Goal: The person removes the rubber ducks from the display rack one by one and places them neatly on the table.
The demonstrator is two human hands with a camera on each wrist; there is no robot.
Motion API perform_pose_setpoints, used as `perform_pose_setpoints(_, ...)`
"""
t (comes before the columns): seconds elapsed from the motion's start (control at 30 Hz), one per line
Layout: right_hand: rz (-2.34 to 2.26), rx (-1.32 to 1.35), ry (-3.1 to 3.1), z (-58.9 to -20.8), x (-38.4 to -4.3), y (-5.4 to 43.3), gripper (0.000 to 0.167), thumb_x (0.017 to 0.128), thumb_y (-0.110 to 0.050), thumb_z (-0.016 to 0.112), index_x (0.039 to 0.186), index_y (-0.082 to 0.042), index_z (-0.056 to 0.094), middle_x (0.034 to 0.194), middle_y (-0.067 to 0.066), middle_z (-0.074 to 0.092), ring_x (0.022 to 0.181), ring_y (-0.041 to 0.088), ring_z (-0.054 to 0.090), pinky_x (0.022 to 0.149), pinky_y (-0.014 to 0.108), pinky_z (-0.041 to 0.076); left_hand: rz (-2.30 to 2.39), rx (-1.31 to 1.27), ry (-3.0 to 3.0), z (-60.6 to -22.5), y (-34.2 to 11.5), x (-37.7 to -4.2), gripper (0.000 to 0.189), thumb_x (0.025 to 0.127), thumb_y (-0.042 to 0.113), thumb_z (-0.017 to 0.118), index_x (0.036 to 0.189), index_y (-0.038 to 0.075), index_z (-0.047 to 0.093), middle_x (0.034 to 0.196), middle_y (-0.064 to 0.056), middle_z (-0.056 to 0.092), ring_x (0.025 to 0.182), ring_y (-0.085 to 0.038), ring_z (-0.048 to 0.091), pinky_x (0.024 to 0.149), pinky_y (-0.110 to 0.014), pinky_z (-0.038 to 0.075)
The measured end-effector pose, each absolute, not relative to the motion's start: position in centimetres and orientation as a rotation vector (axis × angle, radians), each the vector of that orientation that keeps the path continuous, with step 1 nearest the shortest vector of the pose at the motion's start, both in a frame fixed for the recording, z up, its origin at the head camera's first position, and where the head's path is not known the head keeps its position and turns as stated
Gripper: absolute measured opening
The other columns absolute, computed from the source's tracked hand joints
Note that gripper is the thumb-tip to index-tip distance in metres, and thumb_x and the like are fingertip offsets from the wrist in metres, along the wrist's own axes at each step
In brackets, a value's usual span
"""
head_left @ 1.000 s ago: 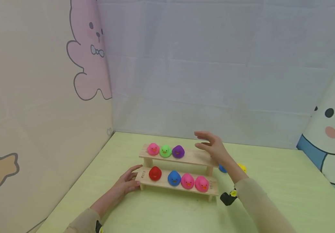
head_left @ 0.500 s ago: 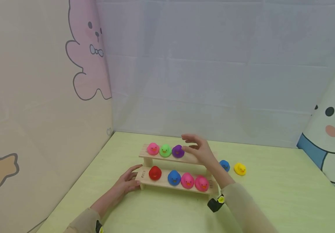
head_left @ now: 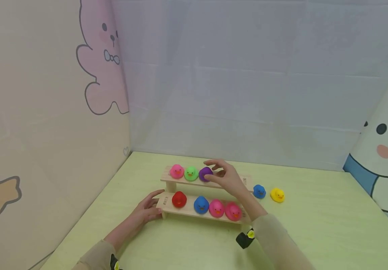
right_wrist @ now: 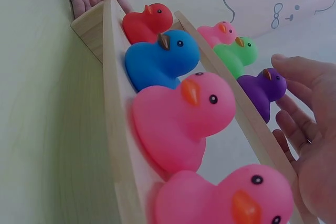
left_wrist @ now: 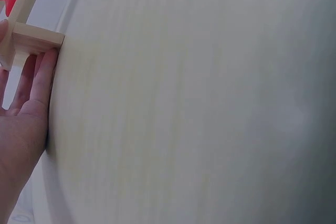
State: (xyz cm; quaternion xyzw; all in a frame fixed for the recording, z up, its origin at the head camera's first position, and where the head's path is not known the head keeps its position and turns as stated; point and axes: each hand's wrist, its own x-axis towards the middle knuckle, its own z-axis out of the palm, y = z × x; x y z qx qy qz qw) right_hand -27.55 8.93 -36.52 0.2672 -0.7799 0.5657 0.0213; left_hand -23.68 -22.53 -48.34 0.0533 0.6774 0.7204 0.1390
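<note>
A two-tier wooden display rack (head_left: 227,182) stands on the table. On its upper tier sit a pink rubber duck (head_left: 177,171), a green one (head_left: 191,173) and a purple rubber duck (head_left: 204,173). My right hand (head_left: 229,180) is at the purple duck, thumb across its front and fingers curved behind it, as the right wrist view also shows. The lower tier carries a red duck (head_left: 179,199), a blue duck (head_left: 201,205) and two pink ducks (right_wrist: 181,121). My left hand (head_left: 146,209) grips the rack's left end, fingers behind the leg (left_wrist: 37,38).
Right of the rack, a blue duck (head_left: 259,191) and a yellow duck (head_left: 277,195) rest on the pale green table (head_left: 332,217). A cartoon-printed cloth wall (head_left: 52,123) borders the left side, and a plain pale cloth (head_left: 247,82) hangs behind.
My right hand has moved left along the upper tier to the purple duck, uncovering the blue and yellow ducks on the table. My left hand has stayed at the rack's left end.
</note>
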Motion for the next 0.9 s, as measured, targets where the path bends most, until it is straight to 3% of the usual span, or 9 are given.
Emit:
perform_pose_setpoints(0.27,1.632,0.785,-2.524,-36.55,-27.14,8.59,0.038,0.082,-0.017,0.068,0.118,-0.011,0.058,0.105,0.012,0.056,0.087,0.027,0.054,0.076,0.033,0.047,2.087,0.164,1.958,-48.61,-22.59,-23.89,0.068,0.082,0.005,0.063,0.141,0.016,0.030,0.127,-0.018,0.042,0.106,-0.024,0.054,0.085,-0.036,0.049)
perform_pose_setpoints(0.9,1.587,0.769,-2.492,-36.42,-26.94,8.38,0.037,0.081,-0.012,0.068,0.116,-0.006,0.059,0.110,0.012,0.059,0.091,0.029,0.055,0.079,0.038,0.048,2.043,0.169,1.997,-48.37,-22.53,-23.83,0.066,0.084,0.010,0.062,0.140,0.019,0.030,0.130,-0.019,0.041,0.106,-0.023,0.054,0.085,-0.035,0.048)
